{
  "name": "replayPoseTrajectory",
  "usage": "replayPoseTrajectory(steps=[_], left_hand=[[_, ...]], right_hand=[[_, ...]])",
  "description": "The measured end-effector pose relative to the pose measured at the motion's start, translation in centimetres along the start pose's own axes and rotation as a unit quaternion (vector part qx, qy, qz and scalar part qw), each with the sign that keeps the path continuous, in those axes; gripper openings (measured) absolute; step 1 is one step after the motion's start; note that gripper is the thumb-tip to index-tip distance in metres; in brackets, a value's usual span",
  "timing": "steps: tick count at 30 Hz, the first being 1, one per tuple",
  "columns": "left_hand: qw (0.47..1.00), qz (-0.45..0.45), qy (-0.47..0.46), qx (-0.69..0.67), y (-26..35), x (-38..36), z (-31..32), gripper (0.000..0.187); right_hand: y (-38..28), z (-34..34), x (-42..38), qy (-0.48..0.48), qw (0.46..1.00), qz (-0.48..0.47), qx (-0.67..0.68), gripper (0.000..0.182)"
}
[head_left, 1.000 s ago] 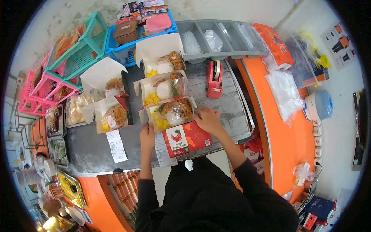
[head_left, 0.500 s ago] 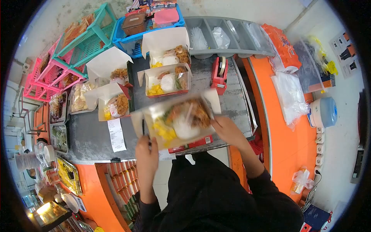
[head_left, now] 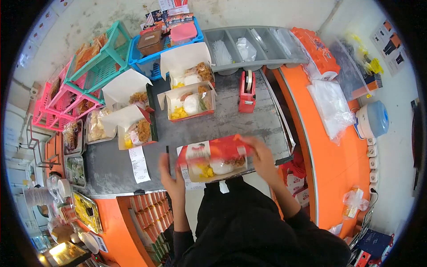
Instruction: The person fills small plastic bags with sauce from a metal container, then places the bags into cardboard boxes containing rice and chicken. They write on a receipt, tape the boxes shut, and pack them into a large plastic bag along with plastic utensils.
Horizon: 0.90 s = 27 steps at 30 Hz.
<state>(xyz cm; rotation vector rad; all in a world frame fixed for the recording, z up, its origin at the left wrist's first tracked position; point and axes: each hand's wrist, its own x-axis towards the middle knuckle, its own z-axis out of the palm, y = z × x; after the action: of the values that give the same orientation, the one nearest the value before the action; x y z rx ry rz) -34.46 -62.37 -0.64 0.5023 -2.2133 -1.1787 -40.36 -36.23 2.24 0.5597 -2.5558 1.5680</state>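
Before me at the counter's front edge is a cardboard meal box (head_left: 216, 174), its red lid (head_left: 222, 149) partly folded over. White rice, yellow pieces and fried chicken show below the lid, which is blurred. My left hand (head_left: 173, 178) grips the box's left side, with a slim dark pen (head_left: 167, 151) sticking up from its fingers. At the right end, my right hand (head_left: 262, 158) has its fingers closed on the lid's corner. A paper slip (head_left: 192, 184) lies partly under the box.
Several open meal boxes (head_left: 187, 116) stand farther back. A long receipt (head_left: 139, 164) lies at left, and a red tape dispenser (head_left: 247, 95) stands at right. Behind are a grey divided tray (head_left: 242, 64), a blue basket (head_left: 147, 66), and teal and pink baskets (head_left: 95, 80).
The meal box has come down from mid-air, tilted, to the counter's front edge. Its lid has swung over the food, showing its red outside. Both hands moved with it.
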Motion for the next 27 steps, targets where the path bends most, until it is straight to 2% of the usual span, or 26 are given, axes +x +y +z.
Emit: replayPoseTrajectory(steps=[1,2,3,6,7,8,9,10,12,13,15,16,18,19,21,23,26,27], left_hand=[[0.996,0.009,-0.091,-0.017,-0.7,-0.9,-0.2,0.052],[0.982,0.017,-0.183,-0.033,-1.3,-1.8,-0.4,0.047],[0.986,0.018,-0.167,-0.005,-1.6,-3.0,-0.2,0.042],[0.985,0.025,-0.162,0.059,1.2,-3.1,0.1,0.041],[0.989,-0.015,-0.140,0.051,3.5,-2.1,0.2,0.044],[0.991,-0.055,-0.116,0.042,5.0,-1.4,0.0,0.047],[0.981,-0.084,-0.167,0.050,5.3,-1.0,-0.6,0.050],[0.981,-0.083,-0.167,0.050,4.6,-0.9,-1.1,0.050],[0.959,0.072,-0.261,0.091,2.1,-1.0,-1.6,0.050],[0.959,0.071,-0.260,0.089,1.0,-0.9,-1.3,0.050],[0.943,0.191,-0.271,0.039,-0.9,-1.4,-1.1,0.061],[0.943,0.188,-0.271,0.040,-1.1,-1.7,-1.0,0.061],[0.921,0.071,-0.328,-0.196,-1.2,-2.6,-0.5,0.082],[0.936,0.020,-0.292,-0.197,-0.6,-2.8,-0.3,0.089],[0.938,0.035,-0.297,-0.173,-2.0,-3.3,-0.3,0.086],[0.941,0.050,-0.302,-0.146,-3.4,-3.5,-0.2,0.083],[0.931,0.004,-0.334,-0.149,-3.9,-3.3,0.0,0.073],[0.926,0.064,-0.331,-0.172,-3.5,-2.7,-0.2,0.066]], right_hand=[[0.3,1.5,-1.4,-0.001,1.000,0.001,-0.001,0.029],[0.3,3.7,-2.7,0.059,0.997,0.024,0.048,0.030],[0.3,4.8,-3.4,0.119,0.987,0.047,0.097,0.031],[0.0,3.8,-2.2,0.096,0.995,0.032,0.023,0.034],[-1.0,3.0,-1.3,0.096,0.994,0.035,0.023,0.034],[-2.3,1.9,0.1,0.052,0.993,0.098,0.030,0.033],[-3.1,1.3,0.7,0.007,0.987,0.159,0.037,0.032],[-2.7,1.4,0.3,0.007,0.987,0.159,0.037,0.032],[-0.9,1.9,-1.2,0.005,0.996,0.088,0.026,0.040],[-0.2,1.8,-1.9,0.005,0.996,0.087,0.025,0.040],[0.9,1.5,-3.3,-0.074,0.993,0.034,-0.089,0.049],[0.8,1.4,-3.4,-0.077,0.993,0.034,-0.088,0.049],[0.3,1.0,-3.3,-0.101,0.985,0.032,0.138,0.057],[0.2,0.7,-3.1,-0.101,0.985,0.033,0.136,0.057],[0.1,-0.1,-2.5,-0.183,0.982,-0.015,0.050,0.053],[0.7,0.2,-2.8,-0.185,0.981,-0.008,0.051,0.049],[1.4,0.6,-2.9,-0.183,0.982,-0.014,0.037,0.049],[1.6,0.6,-2.8,-0.179,0.983,-0.029,0.021,0.051]])
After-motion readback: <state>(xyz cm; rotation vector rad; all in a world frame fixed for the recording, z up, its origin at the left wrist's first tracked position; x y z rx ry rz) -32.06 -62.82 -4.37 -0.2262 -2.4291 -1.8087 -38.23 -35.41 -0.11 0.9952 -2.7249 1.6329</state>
